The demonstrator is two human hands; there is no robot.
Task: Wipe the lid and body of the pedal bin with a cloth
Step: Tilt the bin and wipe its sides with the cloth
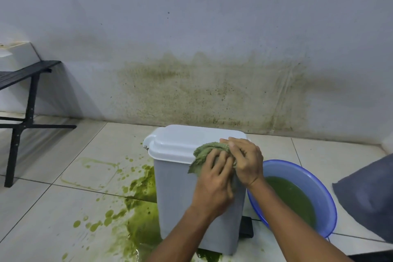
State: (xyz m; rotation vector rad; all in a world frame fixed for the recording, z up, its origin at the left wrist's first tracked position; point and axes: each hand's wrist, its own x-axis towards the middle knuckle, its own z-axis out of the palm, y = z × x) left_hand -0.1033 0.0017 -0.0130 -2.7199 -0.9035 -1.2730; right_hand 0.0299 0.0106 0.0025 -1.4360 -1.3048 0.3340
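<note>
Right around me, the pale tiled floor [53, 208] is messy: a bright green puddle with scattered splashes [141, 187] spreads along the left side of the bin and runs under its front. Just to the right of the bin, touching or nearly touching its side, sits a round blue plastic basin [325, 183] holding murky green water [295, 200]. A black foot pedal [246, 228] pokes out at the bin's base between the bin and the basin. Further right lies a dark grey fabric thing [370, 198], cut off by the edge of view. A black metal bench [29, 74] stands well apart at the left, against the white wall [191, 17], which carries a wide greenish-brown stain [212, 91] behind the bin.

The light grey plastic pedal bin [180, 202] stands upright in front of me, near the wall, its white lid [180, 141] closed. Nothing blocks my reach to it.

My hands are close together at the lid's front right corner, both on a crumpled green-stained terry cloth [203, 152] draped over the lid's edge and down onto the body. My left hand [214, 185] lies over the cloth with fingers spread and slightly bent, pressing it against the bin. My right hand [247, 160] curls its fingers round the cloth's upper bunched part on the lid.
</note>
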